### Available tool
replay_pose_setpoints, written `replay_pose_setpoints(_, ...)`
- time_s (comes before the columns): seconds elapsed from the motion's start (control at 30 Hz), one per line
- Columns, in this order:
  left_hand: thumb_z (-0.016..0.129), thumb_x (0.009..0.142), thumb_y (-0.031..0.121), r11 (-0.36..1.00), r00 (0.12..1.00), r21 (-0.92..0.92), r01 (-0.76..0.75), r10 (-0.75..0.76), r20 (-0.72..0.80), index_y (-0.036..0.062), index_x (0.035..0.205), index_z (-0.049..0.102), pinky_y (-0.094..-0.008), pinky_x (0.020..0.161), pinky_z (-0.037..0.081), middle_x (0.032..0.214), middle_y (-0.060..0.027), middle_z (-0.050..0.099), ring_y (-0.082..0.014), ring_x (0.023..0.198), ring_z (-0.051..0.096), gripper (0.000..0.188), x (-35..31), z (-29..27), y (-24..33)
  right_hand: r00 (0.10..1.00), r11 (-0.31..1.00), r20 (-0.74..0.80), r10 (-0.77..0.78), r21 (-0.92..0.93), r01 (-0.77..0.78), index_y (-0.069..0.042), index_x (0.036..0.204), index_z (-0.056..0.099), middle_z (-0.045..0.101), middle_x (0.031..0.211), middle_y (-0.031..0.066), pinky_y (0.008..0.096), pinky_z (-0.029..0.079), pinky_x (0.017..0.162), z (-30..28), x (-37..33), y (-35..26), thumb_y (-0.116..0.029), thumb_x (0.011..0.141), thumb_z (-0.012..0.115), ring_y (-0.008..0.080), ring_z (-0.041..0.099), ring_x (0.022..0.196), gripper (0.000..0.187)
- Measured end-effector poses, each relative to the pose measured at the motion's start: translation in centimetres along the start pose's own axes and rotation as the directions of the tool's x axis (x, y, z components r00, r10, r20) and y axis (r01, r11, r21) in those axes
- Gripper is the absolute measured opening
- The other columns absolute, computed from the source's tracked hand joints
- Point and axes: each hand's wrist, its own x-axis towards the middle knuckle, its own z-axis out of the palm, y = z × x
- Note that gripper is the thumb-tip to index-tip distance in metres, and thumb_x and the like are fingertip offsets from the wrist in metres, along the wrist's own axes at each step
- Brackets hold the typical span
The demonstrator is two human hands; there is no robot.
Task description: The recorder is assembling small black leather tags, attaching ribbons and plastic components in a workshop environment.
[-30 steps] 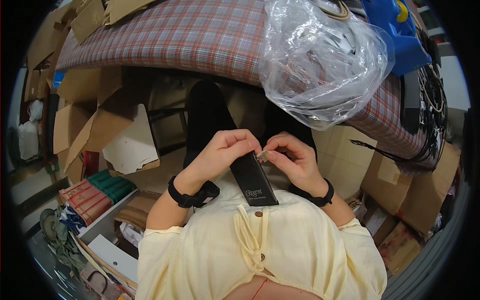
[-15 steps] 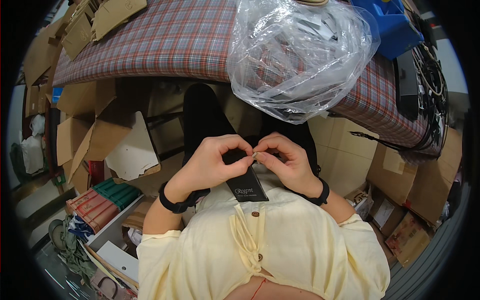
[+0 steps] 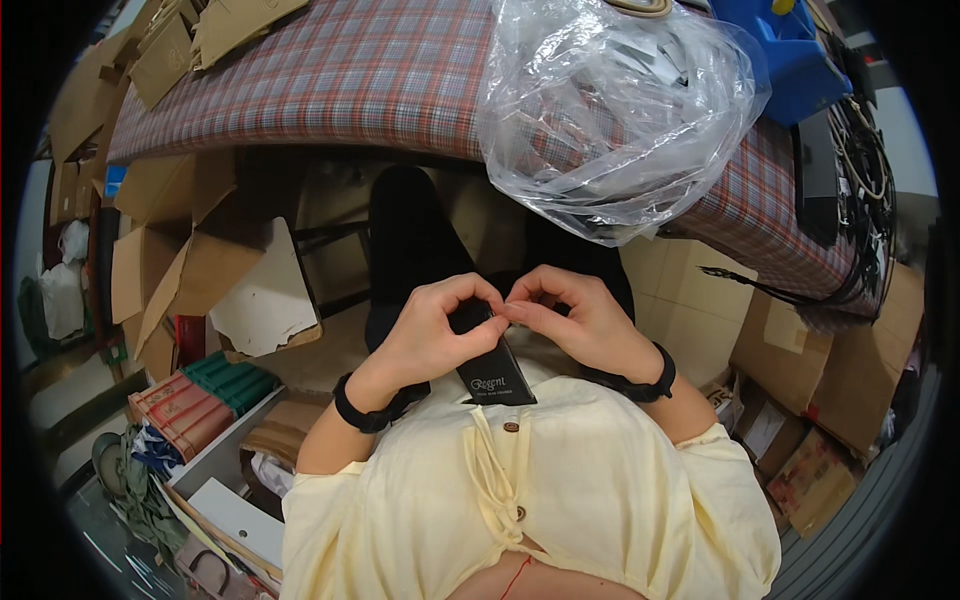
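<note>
My left hand point(image 3: 437, 328) and my right hand point(image 3: 575, 312) meet in front of my lap, each with thumb and forefinger closed in a pinch. A flat black tag point(image 3: 498, 374) with pale lettering slants down from between them, its lower end against my cream shirt. The left thumb and finger are at its upper end. Between the touching fingertips, whatever the right hand pinches is too small and covered to make out.
A clear plastic bag point(image 3: 622, 130) lies on the plaid-covered table point(image 3: 380, 75), beside a blue bin point(image 3: 790, 60). Flattened cardboard point(image 3: 240, 28) is at the table's far left. Open cartons point(image 3: 150, 275) stand at left, more boxes point(image 3: 850, 350) at right. Cables point(image 3: 868, 180) hang over the table's right edge.
The pinched fingertips have drawn closer over the small pale bit that showed between them. Both wrists have shifted slightly right. The view has turned a little, moving the bag rightward in it.
</note>
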Motion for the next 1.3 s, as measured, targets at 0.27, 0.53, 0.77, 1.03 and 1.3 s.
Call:
replay_pose_setpoints(0.27, 0.062, 0.088, 0.01, 0.942, 0.991, -0.324, 0.085, -0.046, 0.125, 0.0004, 0.098, 0.058, -0.0207, 0.073, 0.047, 0.089, -0.0032, 0.064, -0.008, 0.081, 0.061, 0.014, 0.3, -0.6, -2.1, 0.999, 0.986, 0.005, 0.04, 0.163, -0.04, -0.001, 0.099, 0.064, 0.067, 0.086, 0.0039, 0.0236, 0.049, 0.069, 1.0, -0.1, 1.5, -0.018, 0.092, 0.063, 0.0086, 0.061, 0.076, 0.018)
replay_pose_setpoints(0.53, 0.06, 0.092, 0.011, 0.923, 0.994, -0.374, 0.091, -0.06, 0.091, 0.0019, 0.099, 0.058, -0.0202, 0.072, 0.046, 0.09, 0.0002, 0.062, -0.0053, 0.081, 0.058, 0.012, -0.2, -0.4, -2.8, 0.993, 0.949, 0.056, 0.105, 0.291, -0.117, -0.002, 0.099, 0.064, 0.066, 0.088, 0.0015, 0.0217, 0.049, 0.071, 1.2, -0.1, 2.1, -0.017, 0.092, 0.064, 0.0059, 0.059, 0.078, 0.018)
replay_pose_setpoints(0.77, 0.06, 0.09, 0.015, 0.997, 0.999, 0.078, -0.024, 0.021, 0.049, 0.0016, 0.095, 0.059, -0.0255, 0.069, 0.047, 0.087, -0.0065, 0.063, -0.015, 0.076, 0.062, 0.014, -0.2, -1.0, 0.0, 0.992, 0.967, 0.047, 0.12, 0.22, -0.128, -0.002, 0.1, 0.062, 0.062, 0.086, -0.0003, 0.0216, 0.047, 0.069, 1.4, 0.0, 2.2, -0.019, 0.093, 0.063, 0.0051, 0.055, 0.076, 0.019)
replay_pose_setpoints(1.03, 0.061, 0.086, 0.011, 0.916, 0.97, 0.322, -0.24, 0.215, 0.11, 0.0031, 0.092, 0.061, -0.0315, 0.062, 0.047, 0.081, -0.01, 0.059, -0.0252, 0.072, 0.06, 0.01, -0.1, -1.2, 0.4, 0.992, 0.962, 0.042, 0.118, 0.243, -0.125, -0.002, 0.102, 0.061, 0.062, 0.088, -0.0003, 0.0215, 0.047, 0.069, 1.5, -0.1, 1.7, -0.02, 0.093, 0.062, 0.0049, 0.056, 0.076, 0.02)
replay_pose_setpoints(1.3, 0.06, 0.086, 0.008, 0.977, 0.983, 0.111, -0.181, 0.181, 0.002, 0.001, 0.09, 0.06, -0.0264, 0.061, 0.045, 0.079, -0.0061, 0.059, -0.0149, 0.069, 0.057, 0.008, -0.3, -0.2, -1.5, 0.992, 0.949, 0.085, 0.097, 0.294, -0.118, -0.002, 0.103, 0.062, 0.063, 0.088, -0.0007, 0.0214, 0.047, 0.069, 1.1, -0.2, 2.4, -0.02, 0.093, 0.062, 0.0043, 0.056, 0.076, 0.021)
